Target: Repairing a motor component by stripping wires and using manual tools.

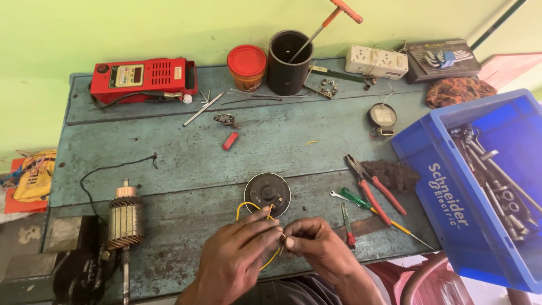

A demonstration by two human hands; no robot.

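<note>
Item: thin yellow insulated wire (252,207), near edge of worn blue-green wooden bench (169,147), looping from round black motor end cap (267,194). Your left hand (237,257) & right hand (316,248) both pinched its end. Step, prob.: joining wire ends. Next needs steady fingertip twist.

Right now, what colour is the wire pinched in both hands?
Yellow wire, seen in the head view, looping from the round black part.

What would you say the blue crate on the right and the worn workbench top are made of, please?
The blue rectangular crate looks like moulded plastic: smooth, evenly coloured walls with a faint sheen. The blue-grey workbench top appears to be painted wooden planks, with seams between boards and worn, matt paint, though metal cannot be ruled out.
</note>
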